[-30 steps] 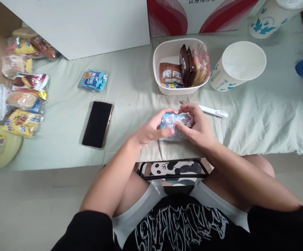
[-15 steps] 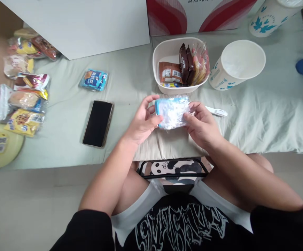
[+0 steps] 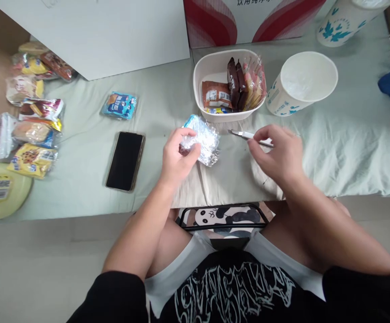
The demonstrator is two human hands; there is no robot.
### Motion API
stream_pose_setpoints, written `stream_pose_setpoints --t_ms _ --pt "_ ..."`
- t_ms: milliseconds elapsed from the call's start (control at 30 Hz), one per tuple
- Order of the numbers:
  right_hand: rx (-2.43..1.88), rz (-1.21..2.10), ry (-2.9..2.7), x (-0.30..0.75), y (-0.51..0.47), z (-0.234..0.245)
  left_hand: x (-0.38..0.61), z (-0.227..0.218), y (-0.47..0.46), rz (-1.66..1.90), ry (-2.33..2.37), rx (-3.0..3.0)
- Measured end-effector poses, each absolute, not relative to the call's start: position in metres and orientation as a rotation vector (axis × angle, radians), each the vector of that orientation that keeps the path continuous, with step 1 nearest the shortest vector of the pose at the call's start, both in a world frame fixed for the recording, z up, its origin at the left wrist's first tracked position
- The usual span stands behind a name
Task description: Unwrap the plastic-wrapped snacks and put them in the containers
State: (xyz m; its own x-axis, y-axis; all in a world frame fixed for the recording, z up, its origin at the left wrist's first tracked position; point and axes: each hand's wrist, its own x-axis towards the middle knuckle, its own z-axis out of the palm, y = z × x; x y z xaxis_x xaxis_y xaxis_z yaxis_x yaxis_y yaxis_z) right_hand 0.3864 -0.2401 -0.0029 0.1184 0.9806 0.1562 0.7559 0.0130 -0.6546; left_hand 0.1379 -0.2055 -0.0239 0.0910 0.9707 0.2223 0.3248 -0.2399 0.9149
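My left hand is closed on a small snack packet in clear, crinkly wrap with a blue edge, holding it just above the pale green sheet. My right hand has come off the packet. It hovers over the rear end of a thin white pen-shaped cutter lying on the sheet, with thumb and forefinger apart on either side of it. Just beyond both hands stands a white bowl with several wrapped snacks upright in it.
A black phone lies to the left, with a blue snack packet beyond it. Several more packets are heaped at the far left by a yellow plate. A white paper tub stands right of the bowl. A panda-print case rests on my lap.
Both hands held the packet before. The right hand has let go and moved right to the cutter, while the left hand carried the packet slightly left and up.
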Motion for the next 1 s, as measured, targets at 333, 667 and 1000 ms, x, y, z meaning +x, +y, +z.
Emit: stream_pose_setpoints --t_ms 333,667,1000 --pt "-1.841 0.464 -1.884 0.431 -0.236 -0.013 0.131 -0.046 -0.201 1.06 1.385 1.806" --pt "-1.431 1.192 -1.722 0.367 -0.252 0.002 0.147 -0.05 -0.206 1.095 1.241 1.821" --pt "-1.539 1.147 -1.835 0.376 -0.249 0.002 0.128 -0.051 -0.189 1.22 1.276 1.616"
